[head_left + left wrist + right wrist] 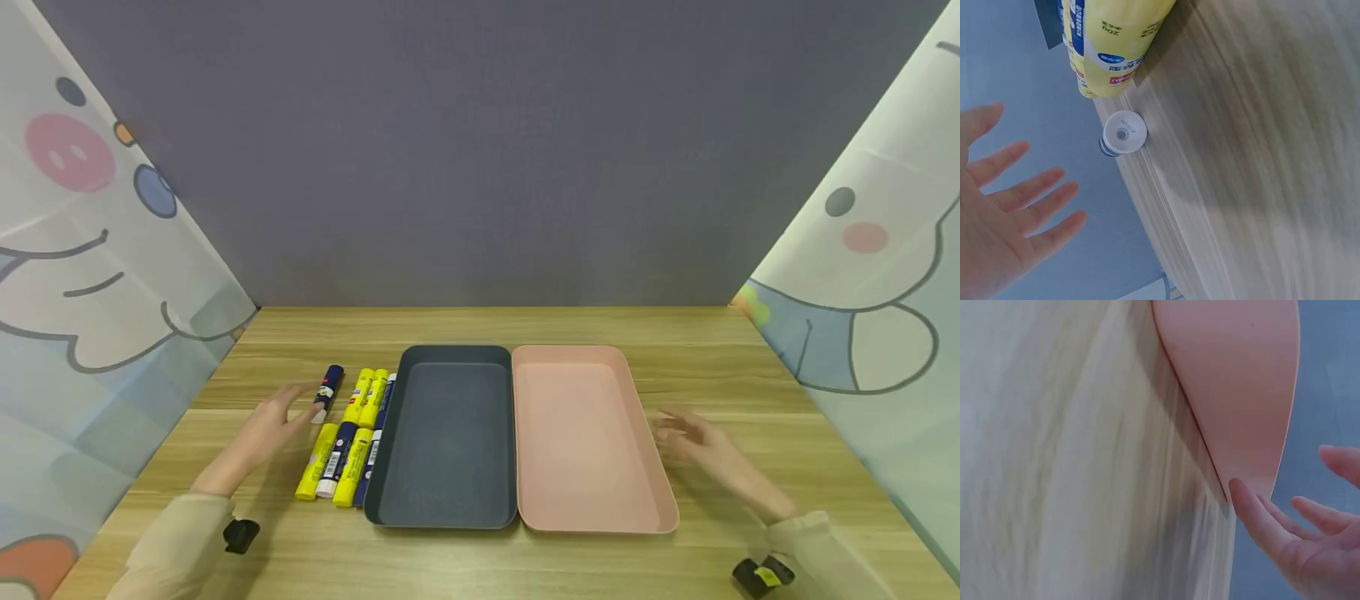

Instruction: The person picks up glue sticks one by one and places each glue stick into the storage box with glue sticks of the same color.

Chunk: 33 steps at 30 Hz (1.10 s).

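Note:
My left hand (270, 429) hovers with spread fingers beside a navy glue stick (331, 384) that lies apart at the back left. In the left wrist view the white end of that stick (1125, 132) faces the camera, and the hand's palm (1004, 225) holds nothing. Several yellow and navy glue sticks lie side by side in two rows, among them a yellow one (317, 462) at the front left. By the right side of the pink tray (660, 492) is my right hand (701, 446), its fingers loosely bent and nothing in them.
A dark grey tray (442, 442) stands against the pink tray's left side, close to the glue sticks. Both trays rest on a wood-grain table (480, 325). A grey panel (480, 167) rises behind, and cartoon-printed sheets (847, 292) flank the table.

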Tool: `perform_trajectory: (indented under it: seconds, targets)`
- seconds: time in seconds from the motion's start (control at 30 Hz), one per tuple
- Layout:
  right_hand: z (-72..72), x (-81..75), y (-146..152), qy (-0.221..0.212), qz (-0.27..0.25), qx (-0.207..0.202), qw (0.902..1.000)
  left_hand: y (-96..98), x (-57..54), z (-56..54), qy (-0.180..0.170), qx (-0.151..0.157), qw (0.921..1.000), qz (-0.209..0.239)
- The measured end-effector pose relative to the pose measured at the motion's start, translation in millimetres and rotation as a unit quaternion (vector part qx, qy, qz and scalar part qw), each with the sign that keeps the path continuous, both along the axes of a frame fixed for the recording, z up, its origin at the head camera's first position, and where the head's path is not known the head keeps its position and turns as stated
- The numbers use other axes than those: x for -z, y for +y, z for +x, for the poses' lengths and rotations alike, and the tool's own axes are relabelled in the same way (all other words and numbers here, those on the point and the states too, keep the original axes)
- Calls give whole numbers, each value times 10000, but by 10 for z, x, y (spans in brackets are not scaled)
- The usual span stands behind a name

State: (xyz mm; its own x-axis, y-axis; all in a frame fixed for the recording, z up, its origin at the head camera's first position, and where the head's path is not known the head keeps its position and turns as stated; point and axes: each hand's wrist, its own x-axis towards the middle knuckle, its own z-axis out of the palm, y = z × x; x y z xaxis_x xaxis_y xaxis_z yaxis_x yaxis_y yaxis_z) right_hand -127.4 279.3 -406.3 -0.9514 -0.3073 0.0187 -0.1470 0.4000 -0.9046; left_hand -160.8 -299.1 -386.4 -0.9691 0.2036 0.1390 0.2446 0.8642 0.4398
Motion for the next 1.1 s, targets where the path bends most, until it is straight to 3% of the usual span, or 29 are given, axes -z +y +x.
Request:
perform_trajectory:
  seconds: [0.2, 0.4, 0.7, 1.1]
  targets:
    - [14, 12, -14, -554, -274, -184, 9979, -8, -29, -43, -126, -149, 9997, 130]
    - [29, 9, -53, -646, -86, -26, 9979, -25, -46, -111, -144, -153, 9996, 183]
    - [34, 29, -54, -849, -206, -36, 9962, -58, -47, -243, -305, -177, 9993, 148]
    - [29, 38, -46, -934, -289, 15, 9952, -37, -35, -364, -910, -323, 9951, -205]
